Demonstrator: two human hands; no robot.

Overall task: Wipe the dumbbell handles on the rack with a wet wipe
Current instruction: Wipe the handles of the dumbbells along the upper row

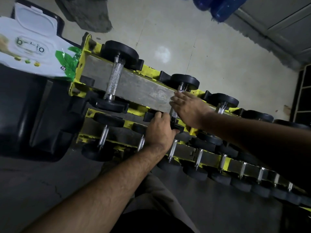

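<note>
Open gap along the rack's grey shelf (139, 88) between the large dumbbell (115, 81) and both hands

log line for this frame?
left hand: grips dumbbell end | right hand: on handle | wipe: unseen | wipes pack: left

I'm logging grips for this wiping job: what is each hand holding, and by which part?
The left hand grips the near black end of the second top-row dumbbell. The right hand lies over its handle; no wipe shows.

left hand (159, 130) gripping dumbbell (176, 115), right hand (186, 106) on handle
</note>
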